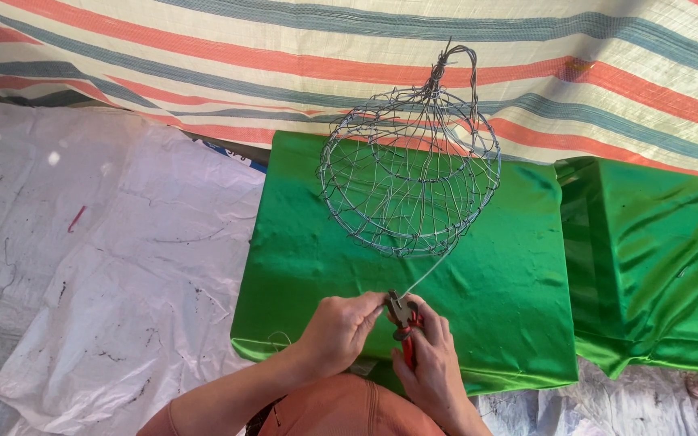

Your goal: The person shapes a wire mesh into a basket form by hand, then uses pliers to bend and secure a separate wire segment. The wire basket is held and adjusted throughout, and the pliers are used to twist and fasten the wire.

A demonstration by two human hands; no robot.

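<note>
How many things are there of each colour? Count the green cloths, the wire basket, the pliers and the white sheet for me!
Green cloths: 2, one under the basket and one to its right
Grey wire basket: 1
Red-handled pliers: 1, held in the right hand, with the left hand at their tip
White sheet: 1
Total: 5

No packages, labels, signs or screens show in this view.

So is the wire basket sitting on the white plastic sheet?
No, the wire basket rests on the green cloth, with the white plastic sheet lying off to the left.
</note>
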